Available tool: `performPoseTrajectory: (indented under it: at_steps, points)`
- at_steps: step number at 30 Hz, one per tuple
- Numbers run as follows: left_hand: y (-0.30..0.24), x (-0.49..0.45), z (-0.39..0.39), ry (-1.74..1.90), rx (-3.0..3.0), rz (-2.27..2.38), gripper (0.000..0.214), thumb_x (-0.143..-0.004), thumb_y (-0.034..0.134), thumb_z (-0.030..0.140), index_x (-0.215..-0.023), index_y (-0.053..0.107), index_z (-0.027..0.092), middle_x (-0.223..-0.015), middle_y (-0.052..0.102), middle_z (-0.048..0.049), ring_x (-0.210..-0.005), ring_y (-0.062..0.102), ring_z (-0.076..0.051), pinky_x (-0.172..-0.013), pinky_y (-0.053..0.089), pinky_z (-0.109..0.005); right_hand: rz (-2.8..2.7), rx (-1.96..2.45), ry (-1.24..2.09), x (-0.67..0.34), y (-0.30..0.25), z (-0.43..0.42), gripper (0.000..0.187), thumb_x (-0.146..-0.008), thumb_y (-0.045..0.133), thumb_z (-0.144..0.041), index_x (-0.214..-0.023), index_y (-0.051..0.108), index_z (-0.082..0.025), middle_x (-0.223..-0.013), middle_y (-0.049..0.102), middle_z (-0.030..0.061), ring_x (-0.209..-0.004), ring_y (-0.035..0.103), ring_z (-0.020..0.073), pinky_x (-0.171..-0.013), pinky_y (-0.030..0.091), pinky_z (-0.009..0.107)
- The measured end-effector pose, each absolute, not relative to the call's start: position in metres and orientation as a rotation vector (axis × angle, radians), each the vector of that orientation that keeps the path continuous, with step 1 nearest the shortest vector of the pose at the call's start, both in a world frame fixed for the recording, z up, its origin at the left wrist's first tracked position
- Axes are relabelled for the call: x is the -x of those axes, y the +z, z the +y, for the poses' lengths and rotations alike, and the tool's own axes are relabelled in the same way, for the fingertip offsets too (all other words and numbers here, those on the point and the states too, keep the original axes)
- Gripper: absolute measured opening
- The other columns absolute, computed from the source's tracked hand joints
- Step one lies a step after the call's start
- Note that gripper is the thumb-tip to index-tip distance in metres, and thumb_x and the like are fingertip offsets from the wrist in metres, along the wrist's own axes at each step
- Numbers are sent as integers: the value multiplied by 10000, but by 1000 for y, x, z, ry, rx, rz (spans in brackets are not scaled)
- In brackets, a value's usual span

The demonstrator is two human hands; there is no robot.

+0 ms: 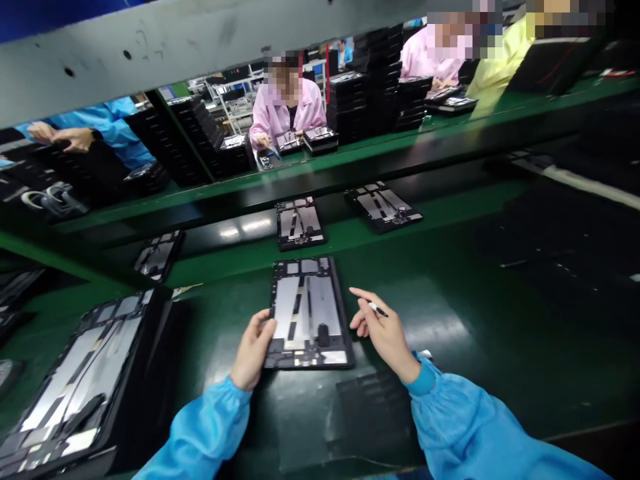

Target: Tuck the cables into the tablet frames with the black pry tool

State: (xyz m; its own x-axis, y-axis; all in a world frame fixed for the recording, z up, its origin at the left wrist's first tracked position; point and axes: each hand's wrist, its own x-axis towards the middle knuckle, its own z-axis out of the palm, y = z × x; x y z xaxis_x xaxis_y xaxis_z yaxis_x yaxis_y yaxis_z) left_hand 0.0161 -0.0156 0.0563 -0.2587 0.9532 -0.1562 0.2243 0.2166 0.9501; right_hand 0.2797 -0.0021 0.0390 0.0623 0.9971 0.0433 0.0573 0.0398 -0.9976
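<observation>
An opened tablet (307,313), dark frame with silver inner plates, lies flat on the green bench right in front of me. My left hand (253,350) rests against its lower left edge, fingers curled on the frame. My right hand (383,330) hovers just right of the tablet, index finger stretched toward it, with a thin black-and-white pen-like tool (377,309) pinched between the fingers. Both arms wear blue sleeves.
Two more opened tablets (299,223) (383,205) lie farther back on the belt, another one (159,255) to the left. A stack of tablets (75,380) sits at my near left. Across the line, people in pink, blue and yellow coats work beside stacks of black trays (377,80).
</observation>
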Motion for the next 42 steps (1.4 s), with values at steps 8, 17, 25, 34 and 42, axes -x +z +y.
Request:
performPoseTrajectory:
  at_steps: [8, 17, 25, 34, 42]
  points:
    - [54, 5, -28, 662, -1806, 1344, 602, -775, 721, 398, -1323, 546, 221, -1013, 616, -45, -801, 630, -156, -601, 527, -238, -1662, 1399, 1054, -320, 33, -46, 612, -845, 662, -308, -1421, 460, -266, -1344, 627, 115, -1208, 614, 290, -984, 511, 482]
    - [47, -23, -69, 572, -2138, 1479, 580, -906, 602, 321, -1442, 394, 244, -1058, 594, -42, -672, 627, -111, -635, 548, -243, -1809, 1367, 1083, -338, 35, -49, 612, -812, 711, -275, -1385, 497, -264, -1339, 633, 90, -1231, 595, 300, -1008, 515, 485]
    - [66, -28, -68, 718, -2341, 1387, 215, -973, 539, 360, -1108, 643, 228, -901, 674, -21, -754, 645, -132, -700, 529, -232, -1901, 1215, 894, -288, 67, -58, 290, -921, 573, -225, -1199, 642, -273, -1151, 715, 69, -1050, 679, 268, -896, 568, 421]
    - [53, -37, -67, 820, -2144, 1331, 199, -963, 561, 344, -895, 695, 214, -838, 664, -18, -754, 634, -136, -679, 514, -242, -2052, 1037, 968, -239, 63, -46, 276, -894, 525, -56, -1051, 658, -240, -852, 696, 38, -815, 646, 225, -730, 526, 349]
    - [53, -35, -78, 772, -2555, 1384, 176, -990, 508, 246, -992, 680, 209, -855, 638, -28, -757, 590, -140, -649, 487, -241, -2101, 997, 894, -239, 55, -51, 624, -704, 392, 111, -1191, 573, -235, -888, 646, 44, -859, 587, 236, -788, 489, 373]
